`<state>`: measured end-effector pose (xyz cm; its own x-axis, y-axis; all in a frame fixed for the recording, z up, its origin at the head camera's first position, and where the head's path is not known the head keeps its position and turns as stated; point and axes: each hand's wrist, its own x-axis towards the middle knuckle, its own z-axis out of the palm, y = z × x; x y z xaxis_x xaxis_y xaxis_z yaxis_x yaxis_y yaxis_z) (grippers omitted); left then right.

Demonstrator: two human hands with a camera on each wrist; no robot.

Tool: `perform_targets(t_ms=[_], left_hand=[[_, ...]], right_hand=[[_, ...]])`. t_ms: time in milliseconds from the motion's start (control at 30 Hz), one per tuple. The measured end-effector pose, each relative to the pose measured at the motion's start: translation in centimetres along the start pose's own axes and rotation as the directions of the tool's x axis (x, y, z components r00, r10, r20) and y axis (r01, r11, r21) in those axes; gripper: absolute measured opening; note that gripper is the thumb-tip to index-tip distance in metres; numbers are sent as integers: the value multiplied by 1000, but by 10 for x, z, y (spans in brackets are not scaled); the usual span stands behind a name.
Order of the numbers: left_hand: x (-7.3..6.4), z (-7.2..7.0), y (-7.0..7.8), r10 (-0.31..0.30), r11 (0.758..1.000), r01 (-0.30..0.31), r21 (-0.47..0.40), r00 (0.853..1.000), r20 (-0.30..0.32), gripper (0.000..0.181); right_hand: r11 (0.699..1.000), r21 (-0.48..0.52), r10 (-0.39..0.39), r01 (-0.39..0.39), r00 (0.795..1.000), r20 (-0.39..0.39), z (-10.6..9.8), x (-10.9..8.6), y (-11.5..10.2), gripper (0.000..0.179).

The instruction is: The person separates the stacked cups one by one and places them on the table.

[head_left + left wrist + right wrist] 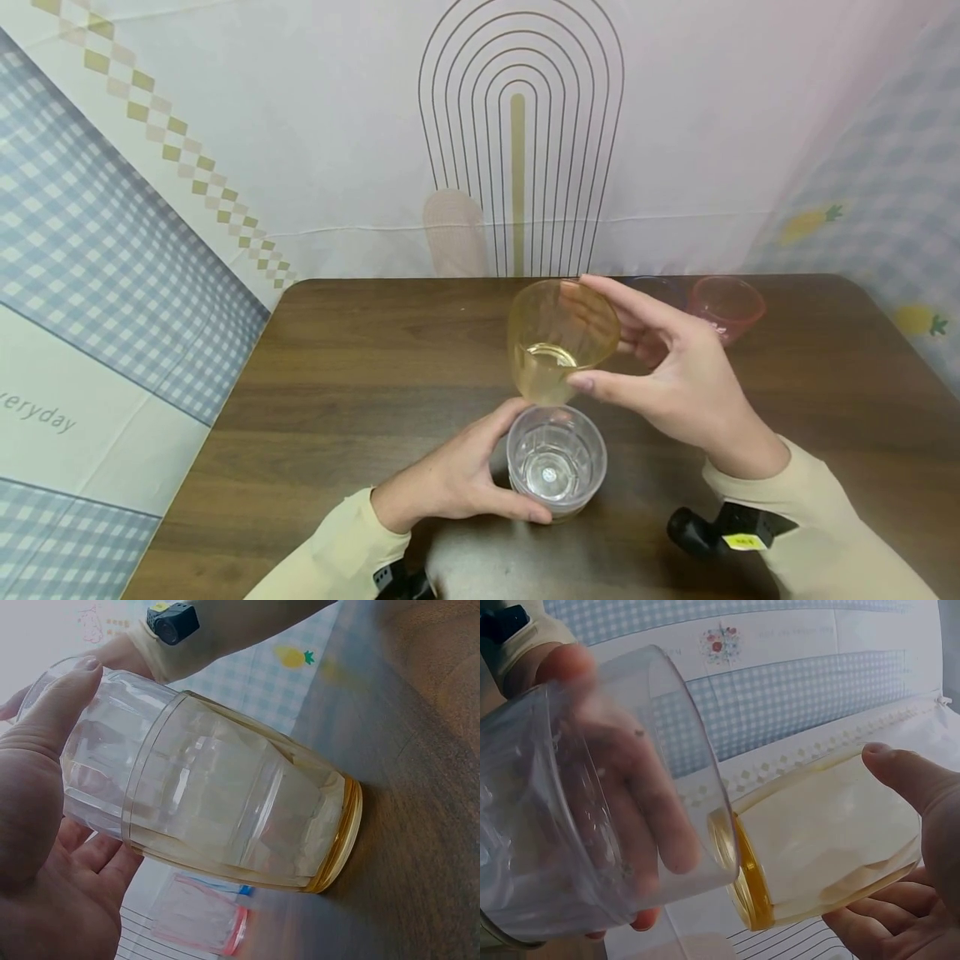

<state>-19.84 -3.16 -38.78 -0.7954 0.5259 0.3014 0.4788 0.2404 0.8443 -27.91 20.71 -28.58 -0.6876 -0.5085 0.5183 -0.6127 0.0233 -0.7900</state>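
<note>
My left hand [468, 471] grips a clear cup [557, 462] around its side, thumb in front. The left wrist view shows that clear cup nested in an amber-tinted cup [346, 836], whose base is at the tabletop. Above the stack, my right hand [686, 379] holds a transparent yellow cup [532, 367] between thumb and fingers. This yellow cup is tilted, its mouth facing up toward the head camera. Its thick base [754, 877] is right at the clear cup's rim in the right wrist view.
A pink transparent cup [731, 307] stands at the back right of the brown wooden table [360, 358]. Beside it, a blue-rimmed cup [658, 287] is partly hidden behind my right hand. A patterned cloth [345, 142] hangs behind the table.
</note>
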Motion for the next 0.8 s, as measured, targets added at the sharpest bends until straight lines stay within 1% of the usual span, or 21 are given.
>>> perform_targets(t_ms=[100, 200, 300, 500, 667, 800], left_hand=[[1, 1, -1, 13, 1000, -13, -3, 1000, 0, 103], [1, 1, 0, 16, 1000, -16, 2, 1000, -1, 105], [1, 2, 0, 3, 1000, -3, -5, 1000, -2, 104], [0, 2, 3, -48, 999, 48, -24, 999, -3, 104], [-1, 1, 4, -44, 999, 44, -14, 999, -7, 105], [-2, 2, 4, -45, 999, 45, -19, 999, -8, 105]], right_hand=[[1000, -2, 15, -15, 1000, -4, 0, 2, 2, 85], [999, 31, 27, -27, 1000, -2, 1, 5, 5, 83], [998, 32, 51, -51, 999, 0, 2, 7, 9, 81], [995, 5, 100, -100, 995, -3, 5, 12, 18, 79], [991, 21, 130, -130, 991, -1, 8, 16, 27, 78], [990, 52, 132, -132, 991, 7, 11, 19, 36, 79]])
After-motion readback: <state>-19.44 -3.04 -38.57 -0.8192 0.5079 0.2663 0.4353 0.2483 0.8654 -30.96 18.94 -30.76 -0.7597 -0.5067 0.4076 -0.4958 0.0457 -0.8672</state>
